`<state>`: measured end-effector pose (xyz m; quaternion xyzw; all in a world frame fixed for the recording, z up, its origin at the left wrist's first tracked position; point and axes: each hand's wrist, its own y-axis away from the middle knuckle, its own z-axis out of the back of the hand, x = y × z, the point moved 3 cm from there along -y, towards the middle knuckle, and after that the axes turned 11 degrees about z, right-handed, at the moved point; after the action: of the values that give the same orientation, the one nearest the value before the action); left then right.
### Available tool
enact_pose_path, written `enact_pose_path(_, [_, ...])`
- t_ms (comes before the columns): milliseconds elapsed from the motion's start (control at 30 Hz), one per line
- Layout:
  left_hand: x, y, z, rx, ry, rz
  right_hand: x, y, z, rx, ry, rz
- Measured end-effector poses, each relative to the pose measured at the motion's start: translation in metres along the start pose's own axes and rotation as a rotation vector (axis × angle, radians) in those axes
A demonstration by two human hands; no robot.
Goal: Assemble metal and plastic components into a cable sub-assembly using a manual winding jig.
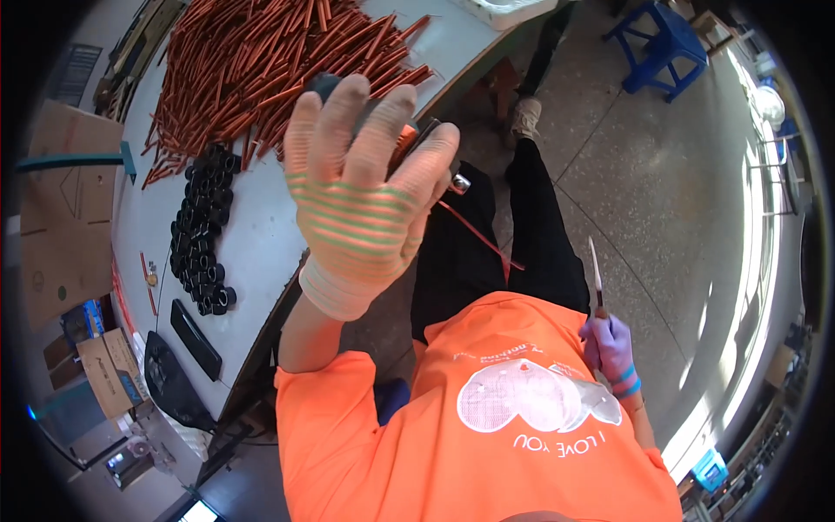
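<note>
I see the left hand (pixel 357 204) bent around a stiff-looking orange-and-black object (pixel 405 137) near the table (pixel 265 230), best gripped by its sides. The right hand (pixel 611 346) is closed round a slim knife-like tool (pixel 596 271) (light, I'd judge), safest held behind its blade.

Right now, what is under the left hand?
Orange and black parts of a tool peek out beneath the left hand, which covers the rest, so its kind is unclear.

White table (pixel 257 235) – heaped reddish rods (pixel 261 78), black rings (pixel 202 239).
</note>
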<state>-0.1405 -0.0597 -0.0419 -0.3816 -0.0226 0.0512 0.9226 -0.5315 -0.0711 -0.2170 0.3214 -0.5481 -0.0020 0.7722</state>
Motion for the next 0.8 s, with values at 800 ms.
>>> enact_pose_path(800, [0.045,-0.009,-0.013,0.049,0.859,0.525,0.152,-0.024,-0.091,0.310,0.321,0.758])
